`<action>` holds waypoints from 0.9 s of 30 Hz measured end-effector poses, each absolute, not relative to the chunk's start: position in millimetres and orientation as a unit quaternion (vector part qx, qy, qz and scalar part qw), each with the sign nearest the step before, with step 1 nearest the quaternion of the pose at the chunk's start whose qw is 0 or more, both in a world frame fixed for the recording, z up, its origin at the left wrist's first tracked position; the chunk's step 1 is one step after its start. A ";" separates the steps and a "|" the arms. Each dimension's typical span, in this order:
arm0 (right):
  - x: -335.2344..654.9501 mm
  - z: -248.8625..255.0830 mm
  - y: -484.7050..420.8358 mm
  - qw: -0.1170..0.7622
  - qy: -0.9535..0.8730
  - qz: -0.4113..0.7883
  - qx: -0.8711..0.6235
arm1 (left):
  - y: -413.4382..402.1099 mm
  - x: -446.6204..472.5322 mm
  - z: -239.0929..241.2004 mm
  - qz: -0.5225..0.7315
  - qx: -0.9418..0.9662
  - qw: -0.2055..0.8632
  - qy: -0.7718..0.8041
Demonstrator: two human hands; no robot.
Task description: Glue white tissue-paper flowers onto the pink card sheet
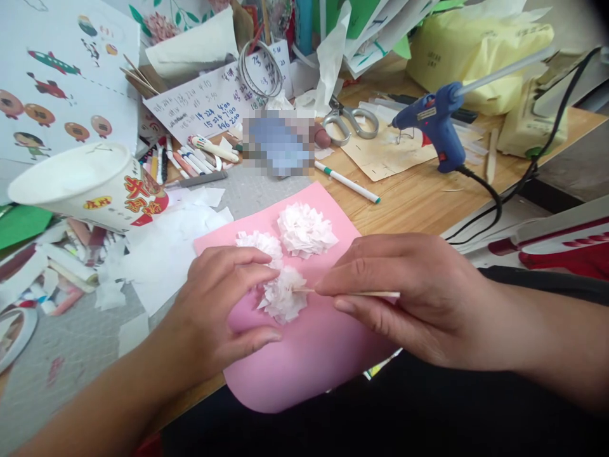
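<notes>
A pink sheet of paper (295, 374) lies at the table's front edge, its near end curling over. On it sit three white crumpled-paper pompoms: one at the back (307, 230), another at the left (259, 242) partly hidden by fingers, and the nearest one (284, 297). My left hand (228, 295) curves around the nearest pompom, thumb and fingers apart; whether it touches the pompom is unclear. Between its thumb and fingers my right hand (404, 292) pinches a thin wooden stick (375, 294). The stick's tip reaches the middle of the nearest pompom.
A blue glue gun (431, 124) rests at the right, its black cord (499, 203) trailing off the table. Scissors (349, 122) and a green-capped marker (349, 183) lie behind the pink sheet. A paper bucket (95, 184) stands left among paper scraps (176, 247).
</notes>
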State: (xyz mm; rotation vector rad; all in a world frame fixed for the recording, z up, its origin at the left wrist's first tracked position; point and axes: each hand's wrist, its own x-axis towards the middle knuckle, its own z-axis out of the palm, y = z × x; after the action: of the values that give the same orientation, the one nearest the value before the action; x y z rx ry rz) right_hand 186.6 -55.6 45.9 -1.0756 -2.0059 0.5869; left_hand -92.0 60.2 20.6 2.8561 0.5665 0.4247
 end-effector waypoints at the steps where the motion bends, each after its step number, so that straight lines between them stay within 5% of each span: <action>1: 185.5 45.8 -55.9 0.384 -0.785 0.232 -0.426 | 59.0 -92.3 17.7 0.143 0.967 0.090 0.191; 16: 171.3 44.9 -55.6 0.427 -0.661 0.268 -0.557 | 56.1 -90.9 12.9 0.133 0.967 0.080 0.204; 24: 181.6 36.8 -56.3 0.614 -0.469 0.389 -0.502 | 61.0 -92.4 19.4 0.184 0.956 0.085 0.210; 27: 182.1 41.3 -55.0 0.592 -0.510 0.366 -0.505 | 76.6 -109.3 29.8 0.202 0.944 0.092 0.243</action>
State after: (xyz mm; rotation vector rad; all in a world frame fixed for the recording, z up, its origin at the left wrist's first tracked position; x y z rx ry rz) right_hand 182.1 -55.0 41.3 -1.1747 -1.1870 0.8511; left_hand -109.3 76.6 29.8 2.8039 0.7218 0.5989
